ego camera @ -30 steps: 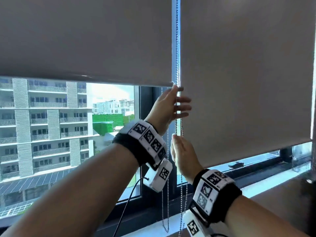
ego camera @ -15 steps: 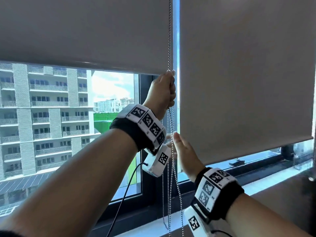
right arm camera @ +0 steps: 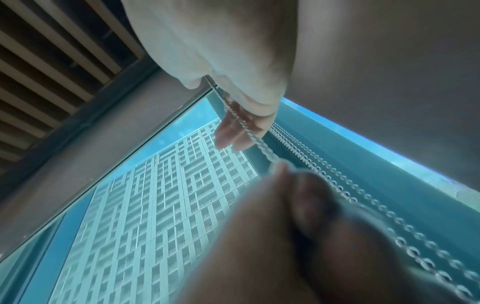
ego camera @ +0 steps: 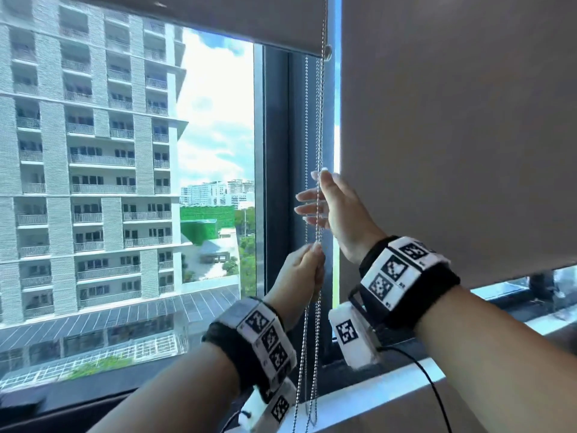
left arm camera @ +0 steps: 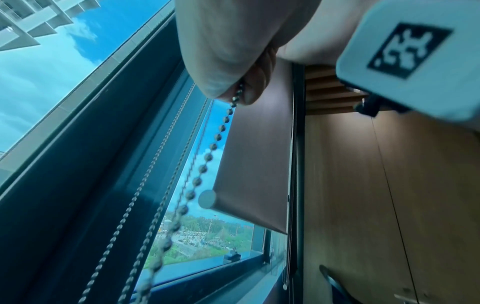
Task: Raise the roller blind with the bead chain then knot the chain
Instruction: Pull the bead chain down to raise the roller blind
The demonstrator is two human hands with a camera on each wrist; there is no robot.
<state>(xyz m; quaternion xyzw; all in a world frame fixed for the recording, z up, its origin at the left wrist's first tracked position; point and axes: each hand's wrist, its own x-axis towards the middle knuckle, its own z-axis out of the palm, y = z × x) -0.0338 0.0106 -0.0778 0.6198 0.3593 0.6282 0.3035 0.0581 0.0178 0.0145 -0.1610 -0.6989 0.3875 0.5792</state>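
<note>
The grey roller blind point(ego camera: 218, 14) on the left window is raised near the top of the head view, its bottom bar ending in a cap point(ego camera: 327, 51). The metal bead chain point(ego camera: 318, 120) hangs beside the dark window post. My left hand point(ego camera: 312, 260) grips the chain in a fist, low down. The left wrist view shows beads point(left arm camera: 207, 157) running out from between its curled fingers point(left arm camera: 249, 90). My right hand point(ego camera: 323, 179) is above it and pinches the same chain point(right arm camera: 259, 144) between thumb and forefinger, with its other fingers point(right arm camera: 228, 131) spread straight.
A second grey blind point(ego camera: 452, 135) covers most of the right window, just behind my right wrist. The dark post point(ego camera: 278, 182) stands behind the chains, and a pale sill point(ego camera: 390, 382) runs below. A black cable point(ego camera: 434, 389) hangs from my right wrist. Wood panelling point(left arm camera: 363, 185) is at the far right.
My left hand has come down from high on the chain, still gripping it, and the left blind has risen. My right hand has moved up above the left and taken the chain.
</note>
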